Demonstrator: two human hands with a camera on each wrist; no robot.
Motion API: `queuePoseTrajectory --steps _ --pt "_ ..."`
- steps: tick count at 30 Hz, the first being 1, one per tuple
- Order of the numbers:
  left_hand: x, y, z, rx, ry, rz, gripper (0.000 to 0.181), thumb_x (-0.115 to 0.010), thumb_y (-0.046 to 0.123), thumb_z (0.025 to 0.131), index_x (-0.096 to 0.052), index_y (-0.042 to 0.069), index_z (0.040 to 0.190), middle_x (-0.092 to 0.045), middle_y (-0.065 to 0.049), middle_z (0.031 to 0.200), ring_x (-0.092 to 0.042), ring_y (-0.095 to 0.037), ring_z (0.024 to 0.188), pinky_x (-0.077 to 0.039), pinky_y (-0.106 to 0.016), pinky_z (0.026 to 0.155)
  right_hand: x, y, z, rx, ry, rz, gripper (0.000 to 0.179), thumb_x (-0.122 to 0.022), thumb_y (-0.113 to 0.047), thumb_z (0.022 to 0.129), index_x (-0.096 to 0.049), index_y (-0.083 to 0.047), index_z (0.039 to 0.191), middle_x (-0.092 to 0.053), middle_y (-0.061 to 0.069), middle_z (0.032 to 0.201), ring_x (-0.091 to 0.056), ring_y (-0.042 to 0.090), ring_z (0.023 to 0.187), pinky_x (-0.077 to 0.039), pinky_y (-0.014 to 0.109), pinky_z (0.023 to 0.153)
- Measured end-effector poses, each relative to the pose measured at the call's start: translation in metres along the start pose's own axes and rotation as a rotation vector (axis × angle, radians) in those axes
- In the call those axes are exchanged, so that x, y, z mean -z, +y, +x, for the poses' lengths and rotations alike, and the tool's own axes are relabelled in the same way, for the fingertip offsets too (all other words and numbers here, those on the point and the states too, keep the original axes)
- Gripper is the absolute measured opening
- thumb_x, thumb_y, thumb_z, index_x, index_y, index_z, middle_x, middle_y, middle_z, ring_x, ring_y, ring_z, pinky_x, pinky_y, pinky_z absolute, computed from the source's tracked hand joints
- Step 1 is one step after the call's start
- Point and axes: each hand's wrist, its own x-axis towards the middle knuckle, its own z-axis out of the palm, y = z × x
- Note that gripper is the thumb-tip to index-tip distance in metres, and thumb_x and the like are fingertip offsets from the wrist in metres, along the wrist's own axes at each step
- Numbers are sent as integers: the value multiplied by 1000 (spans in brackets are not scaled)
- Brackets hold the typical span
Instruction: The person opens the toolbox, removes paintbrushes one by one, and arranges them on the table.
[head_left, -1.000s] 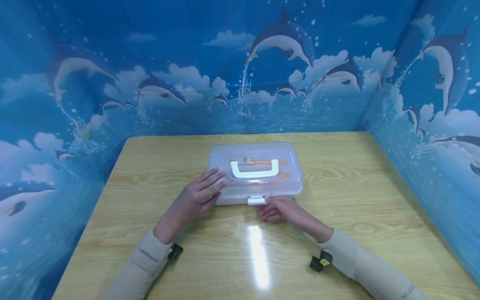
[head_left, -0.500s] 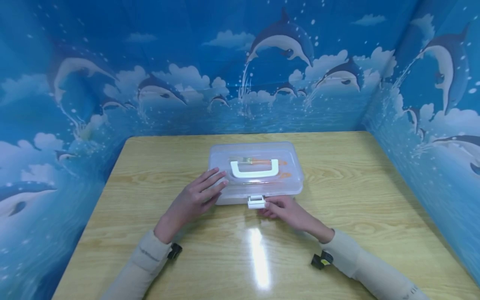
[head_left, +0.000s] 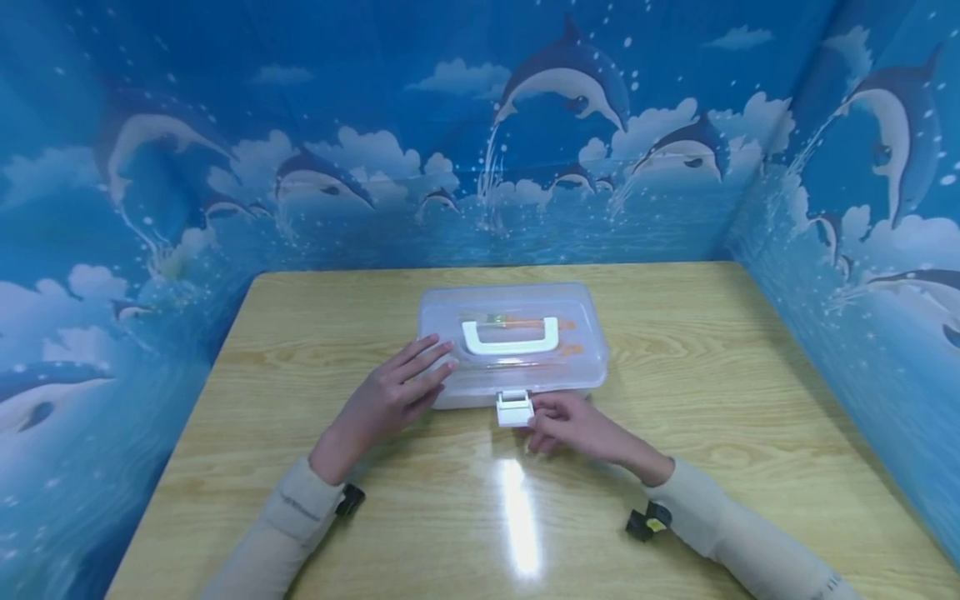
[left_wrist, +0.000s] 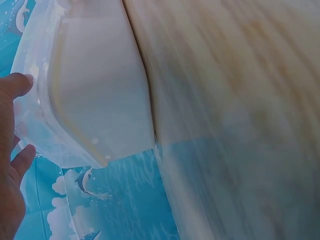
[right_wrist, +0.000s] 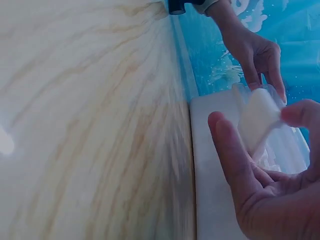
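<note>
A translucent plastic case [head_left: 585, 367] with a white carry handle [head_left: 510, 347] lies flat on the table, its lid down. A white latch [head_left: 515, 412] on its front side is swung outward from the lid. My right hand [head_left: 573, 427] has its fingertips at the latch's right edge; in the right wrist view the latch [right_wrist: 257, 120] stands between its curled fingers. My left hand [head_left: 393, 387] rests on the case's left front corner with fingers spread, its fingertips on the lid. Through the lid show a brush [head_left: 517, 321] with an orange handle and other orange pieces.
The wood-grain table [head_left: 315, 317] extends around the case. A blue dolphin-print curtain [head_left: 480, 225] stands behind it and along both sides. Each sleeve carries a small black wrist camera, such as the right one [head_left: 648, 522].
The latch has swung outward and down, away from the case's lid, with my right fingers at its edge moving slightly toward me. My left hand has stayed where it was.
</note>
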Motion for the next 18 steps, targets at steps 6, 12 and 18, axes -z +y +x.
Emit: queuePoseTrajectory --steps 6,12,18 --pt "0 -1 1 -5 1 -7 58 -85 2 76 -67 4 132 -62 -17 141 -57 -37 132 -47 -47 113 1 3 1 -27 12 53 35 -62 -5 97 -55 15 124 -67 31 101 -73 34 91 -65 42 81" --pt "-1 0 1 -8 15 -20 59 -86 1 76 -67 3 131 -62 -17 140 -57 -37 132 -47 -47 113 -1 5 2 -30 33 57 40 -62 1 96 -51 19 130 -66 30 101 -72 31 89 -65 39 80" --pt "-1 0 0 4 11 -30 58 -85 2 77 -67 3 132 -62 -18 141 -56 -38 133 -46 -47 114 -2 11 5 52 55 -65 44 -68 3 91 -53 19 130 -69 25 99 -70 26 84 -64 30 73"
